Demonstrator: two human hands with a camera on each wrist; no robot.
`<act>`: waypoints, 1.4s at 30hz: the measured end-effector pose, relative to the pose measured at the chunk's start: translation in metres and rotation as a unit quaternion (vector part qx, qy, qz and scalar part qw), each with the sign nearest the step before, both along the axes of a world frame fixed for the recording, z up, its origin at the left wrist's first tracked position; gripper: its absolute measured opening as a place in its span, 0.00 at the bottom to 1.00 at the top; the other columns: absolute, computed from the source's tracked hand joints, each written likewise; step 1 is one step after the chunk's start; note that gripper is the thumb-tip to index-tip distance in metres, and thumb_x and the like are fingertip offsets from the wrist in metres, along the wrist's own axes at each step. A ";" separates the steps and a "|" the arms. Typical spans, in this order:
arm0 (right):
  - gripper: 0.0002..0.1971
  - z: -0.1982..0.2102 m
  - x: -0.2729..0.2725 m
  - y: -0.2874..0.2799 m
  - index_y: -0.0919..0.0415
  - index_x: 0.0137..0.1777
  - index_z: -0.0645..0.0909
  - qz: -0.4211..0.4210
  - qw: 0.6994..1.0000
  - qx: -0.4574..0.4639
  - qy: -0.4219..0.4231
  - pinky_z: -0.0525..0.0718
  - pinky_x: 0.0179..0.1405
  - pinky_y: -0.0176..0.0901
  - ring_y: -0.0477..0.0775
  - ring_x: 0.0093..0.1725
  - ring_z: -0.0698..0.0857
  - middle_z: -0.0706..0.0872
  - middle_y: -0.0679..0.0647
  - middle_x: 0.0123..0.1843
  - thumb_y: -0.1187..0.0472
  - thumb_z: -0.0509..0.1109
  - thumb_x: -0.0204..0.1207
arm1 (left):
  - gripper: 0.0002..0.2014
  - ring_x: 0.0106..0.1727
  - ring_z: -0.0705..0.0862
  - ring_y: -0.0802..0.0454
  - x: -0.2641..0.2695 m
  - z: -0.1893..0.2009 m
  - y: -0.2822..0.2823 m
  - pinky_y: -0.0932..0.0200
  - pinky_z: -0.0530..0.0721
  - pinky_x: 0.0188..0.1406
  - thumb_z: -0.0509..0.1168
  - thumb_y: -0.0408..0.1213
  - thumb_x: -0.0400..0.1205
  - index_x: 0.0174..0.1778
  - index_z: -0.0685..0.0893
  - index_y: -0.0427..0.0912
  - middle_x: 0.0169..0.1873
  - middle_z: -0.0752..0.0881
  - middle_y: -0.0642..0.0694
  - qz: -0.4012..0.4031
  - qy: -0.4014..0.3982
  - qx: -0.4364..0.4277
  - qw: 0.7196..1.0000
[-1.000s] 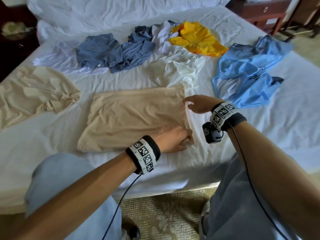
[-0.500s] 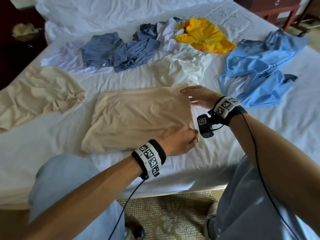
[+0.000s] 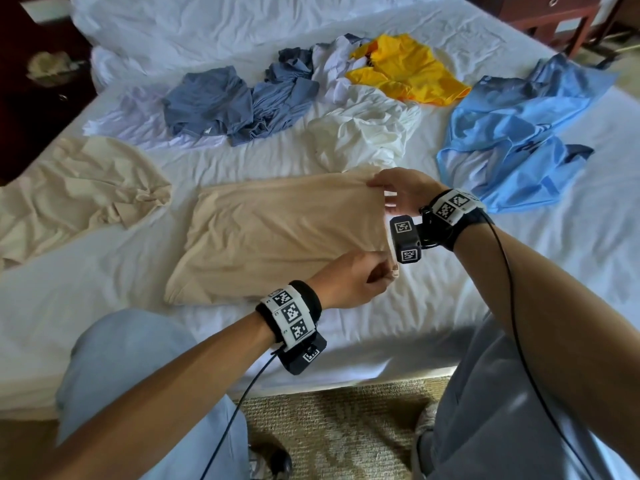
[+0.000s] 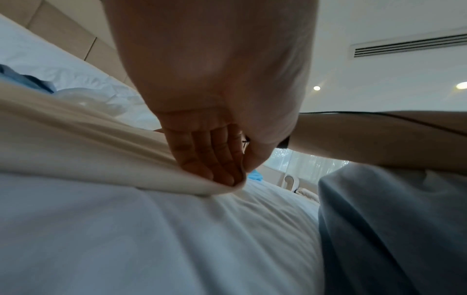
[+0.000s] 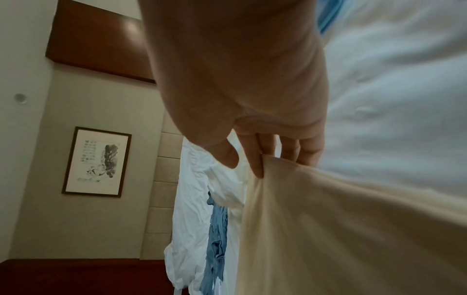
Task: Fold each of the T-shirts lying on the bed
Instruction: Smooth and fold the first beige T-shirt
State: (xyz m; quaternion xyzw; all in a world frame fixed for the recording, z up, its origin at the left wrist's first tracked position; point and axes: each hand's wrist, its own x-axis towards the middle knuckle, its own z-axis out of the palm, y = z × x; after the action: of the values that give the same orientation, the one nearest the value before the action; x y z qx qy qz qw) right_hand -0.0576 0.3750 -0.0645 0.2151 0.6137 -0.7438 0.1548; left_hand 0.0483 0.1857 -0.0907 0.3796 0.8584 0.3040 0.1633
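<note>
A beige T-shirt [image 3: 277, 233] lies partly folded as a rough rectangle on the white bed [image 3: 433, 306], in front of me. My left hand [image 3: 360, 277] pinches its near right corner, fingers curled under the cloth [image 4: 106, 139]. My right hand [image 3: 401, 188] pinches the far right corner, thumb over the fabric [image 5: 341, 219]. The right edge is lifted off the sheet between the two hands. Unfolded shirts lie around: another beige one [image 3: 76, 188] at left, grey-blue ones [image 3: 235, 102], a white one [image 3: 367, 136], a yellow one [image 3: 405, 67], a light blue one [image 3: 512, 133].
Pillows [image 3: 207, 22] lie at the head of the bed. A wooden nightstand [image 3: 554, 15] stands at far right and a dark one [image 3: 31, 81] at far left. My knees [image 3: 131, 393] are against the bed's near edge, over patterned carpet [image 3: 339, 427].
Both hands have taken hold of the beige shirt's right corners and raised that edge off the bed. The right hand moved up and toward the far corner.
</note>
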 end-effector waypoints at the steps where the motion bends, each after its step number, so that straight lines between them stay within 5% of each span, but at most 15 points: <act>1: 0.02 0.000 0.002 0.001 0.57 0.51 0.81 -0.015 1.000 0.006 -0.009 0.86 0.30 0.38 0.54 0.46 0.84 0.84 0.52 0.53 0.65 0.70 0.83 | 0.07 0.31 0.78 0.60 0.002 0.000 0.001 0.58 0.78 0.35 0.68 0.41 0.87 0.46 0.82 0.42 0.31 0.80 0.55 0.002 -0.019 0.009 1.000; 4: 0.05 -0.003 0.006 0.012 0.57 0.47 0.81 -0.054 0.998 0.028 -0.032 0.83 0.36 0.45 0.55 0.46 0.83 0.85 0.51 0.53 0.62 0.67 0.85 | 0.07 0.37 0.86 0.45 0.011 0.004 0.008 0.42 0.89 0.45 0.68 0.40 0.86 0.47 0.82 0.41 0.37 0.87 0.44 0.002 -0.098 0.047 0.994; 8: 0.05 -0.005 0.017 0.034 0.58 0.55 0.80 -0.079 0.996 0.039 -0.035 0.82 0.36 0.46 0.55 0.47 0.84 0.88 0.51 0.51 0.65 0.64 0.85 | 0.06 0.45 0.90 0.50 0.025 0.010 0.018 0.41 0.92 0.56 0.69 0.30 0.86 0.44 0.81 0.41 0.41 0.87 0.45 0.024 -0.225 0.107 0.968; 11: 0.07 -0.004 0.025 0.045 0.58 0.58 0.79 -0.096 0.995 0.035 -0.019 0.83 0.37 0.46 0.55 0.49 0.85 0.90 0.52 0.53 0.64 0.61 0.85 | 0.11 0.47 0.94 0.45 0.024 0.006 0.022 0.35 0.91 0.55 0.70 0.34 0.86 0.43 0.78 0.31 0.40 0.91 0.38 0.058 -0.240 0.083 0.966; 17: 0.04 0.003 0.029 0.045 0.60 0.55 0.78 -0.108 0.994 -0.027 0.011 0.85 0.49 0.52 0.59 0.56 0.85 0.91 0.57 0.55 0.64 0.62 0.86 | 0.08 0.46 0.94 0.41 0.023 0.012 0.019 0.45 0.93 0.54 0.65 0.33 0.87 0.47 0.82 0.31 0.45 0.92 0.30 0.146 -0.324 0.077 0.932; 20: 0.06 0.020 0.027 0.036 0.60 0.54 0.80 -0.097 0.991 -0.080 0.036 0.82 0.59 0.54 0.60 0.59 0.86 0.91 0.60 0.63 0.61 0.62 0.87 | 0.14 0.45 0.92 0.42 0.019 0.022 0.008 0.47 0.90 0.53 0.68 0.39 0.79 0.46 0.84 0.27 0.42 0.92 0.34 0.180 -0.296 0.060 0.936; 24: 0.08 0.044 0.021 0.016 0.59 0.53 0.83 -0.072 0.987 -0.124 0.065 0.83 0.63 0.53 0.59 0.58 0.87 0.91 0.59 0.65 0.57 0.65 0.86 | 0.09 0.37 0.75 0.52 0.011 0.045 -0.020 0.53 0.69 0.42 0.68 0.36 0.76 0.31 0.79 0.40 0.31 0.76 0.43 0.199 -0.226 0.022 0.953; 26: 0.07 0.053 0.016 0.000 0.57 0.57 0.83 -0.074 0.983 -0.145 0.080 0.85 0.61 0.53 0.59 0.58 0.89 0.91 0.59 0.63 0.56 0.66 0.85 | 0.10 0.36 0.76 0.49 0.009 0.055 -0.039 0.52 0.70 0.42 0.70 0.35 0.73 0.29 0.77 0.42 0.30 0.73 0.42 0.217 -0.229 0.037 0.948; 29: 0.14 0.066 0.010 -0.030 0.58 0.65 0.84 -0.058 0.980 -0.165 0.093 0.87 0.54 0.49 0.59 0.59 0.89 0.91 0.57 0.64 0.53 0.67 0.85 | 0.07 0.35 0.87 0.44 0.005 0.066 -0.067 0.51 0.79 0.40 0.69 0.36 0.66 0.30 0.79 0.38 0.32 0.79 0.39 0.248 -0.248 0.081 0.933; 32: 0.18 0.075 0.006 -0.064 0.59 0.68 0.84 -0.037 0.980 -0.173 0.093 0.85 0.53 0.48 0.59 0.59 0.86 0.89 0.56 0.65 0.51 0.67 0.84 | 0.04 0.40 0.93 0.37 0.002 0.075 -0.095 0.54 0.78 0.36 0.68 0.35 0.65 0.30 0.79 0.39 0.33 0.86 0.37 0.276 -0.250 0.088 0.924; 39: 0.21 0.077 -0.009 -0.136 0.60 0.68 0.83 0.021 0.976 -0.199 0.089 0.85 0.57 0.51 0.62 0.64 0.84 0.86 0.57 0.69 0.48 0.68 0.82 | 0.07 0.30 0.83 0.47 -0.007 0.074 -0.162 0.58 0.69 0.26 0.70 0.37 0.66 0.32 0.80 0.38 0.31 0.84 0.40 0.340 -0.239 0.053 0.908; 42: 0.26 0.068 -0.015 -0.163 0.63 0.72 0.81 0.071 0.973 -0.201 0.084 0.83 0.67 0.53 0.61 0.66 0.84 0.84 0.55 0.71 0.46 0.68 0.82 | 0.07 0.31 0.82 0.47 -0.008 0.062 -0.193 0.57 0.67 0.27 0.71 0.33 0.71 0.27 0.82 0.41 0.28 0.84 0.43 0.370 -0.245 0.054 0.895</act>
State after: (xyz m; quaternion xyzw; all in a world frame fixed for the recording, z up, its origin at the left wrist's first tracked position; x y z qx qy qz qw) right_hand -0.0728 0.2123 0.0032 0.0726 0.4757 -0.8546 0.1953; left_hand 0.0407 -0.0071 -0.0283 -0.0436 0.8520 0.4717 0.2231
